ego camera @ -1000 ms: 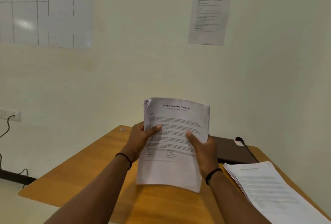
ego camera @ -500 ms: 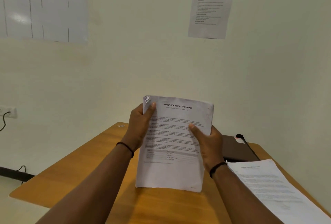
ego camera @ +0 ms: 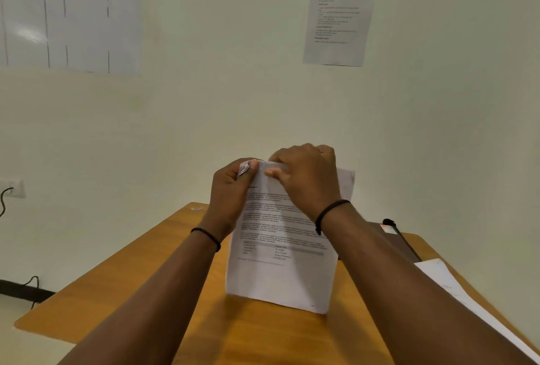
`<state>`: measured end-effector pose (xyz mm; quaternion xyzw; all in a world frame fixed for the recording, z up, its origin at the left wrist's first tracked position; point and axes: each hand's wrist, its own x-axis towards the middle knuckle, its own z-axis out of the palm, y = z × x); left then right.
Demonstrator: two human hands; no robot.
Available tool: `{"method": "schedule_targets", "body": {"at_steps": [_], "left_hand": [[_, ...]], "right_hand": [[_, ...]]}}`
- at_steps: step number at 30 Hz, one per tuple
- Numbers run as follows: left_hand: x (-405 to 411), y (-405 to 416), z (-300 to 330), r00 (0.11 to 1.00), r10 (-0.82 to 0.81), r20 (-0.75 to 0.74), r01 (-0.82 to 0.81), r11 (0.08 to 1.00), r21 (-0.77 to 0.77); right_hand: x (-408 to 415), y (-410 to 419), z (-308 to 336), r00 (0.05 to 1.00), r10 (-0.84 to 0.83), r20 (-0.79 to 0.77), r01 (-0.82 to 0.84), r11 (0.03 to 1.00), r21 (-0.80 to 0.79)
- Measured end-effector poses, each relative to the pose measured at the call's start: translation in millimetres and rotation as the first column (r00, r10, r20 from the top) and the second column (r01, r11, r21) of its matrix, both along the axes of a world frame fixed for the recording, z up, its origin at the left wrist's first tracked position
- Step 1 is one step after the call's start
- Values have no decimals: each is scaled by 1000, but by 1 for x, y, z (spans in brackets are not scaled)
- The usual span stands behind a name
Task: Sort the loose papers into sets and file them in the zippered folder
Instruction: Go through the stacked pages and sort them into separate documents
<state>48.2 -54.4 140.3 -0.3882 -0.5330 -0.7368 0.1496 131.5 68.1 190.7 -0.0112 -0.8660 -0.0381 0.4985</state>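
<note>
White paper set [ego camera: 282, 271] held upright btwn hands: left hand [ego camera: 230, 195] pinches top corner, right hand [ego camera: 306, 180] grips top edge, prob. to square sheets.

Paper set [ego camera: 280, 277] held upright above table [ego camera: 122, 291], centre. Left hand [ego camera: 230, 192] at its top left corner; right hand [ego camera: 306, 180] over top edge, just beside left. Zippered folder [ego camera: 400, 243] flat on table behind and right of set. Loose sheets [ego camera: 444, 280] on table nearer, right of folder. Notice [ego camera: 339, 17] on wall above, behind table.
</note>
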Motion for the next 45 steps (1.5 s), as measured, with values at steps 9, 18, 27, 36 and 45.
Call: {"method": "schedule_targets", "body": {"at_steps": [9,18,27,36,45], "left_hand": [[-13,-16,-2,998,14,66,-15,1000,23],[-9,-17,-7,977,-95,193,100,995,-14],[-13,-23,-58,918,-132,374,207,964,-167],[-16,-12,-77,888,-160,432,232,965,-119],[-46,-23,-62,796,-204,569,308,947,-92]], "right_hand": [[25,34,6,988,-42,152,73,975,-209],[41,57,-78,844,469,-258,-366,154,-918],[29,38,-105,796,473,-379,-438,17,-899],[30,53,-148,829,480,-287,-337,20,-941],[32,73,-116,793,584,-171,-253,61,-966]]}}
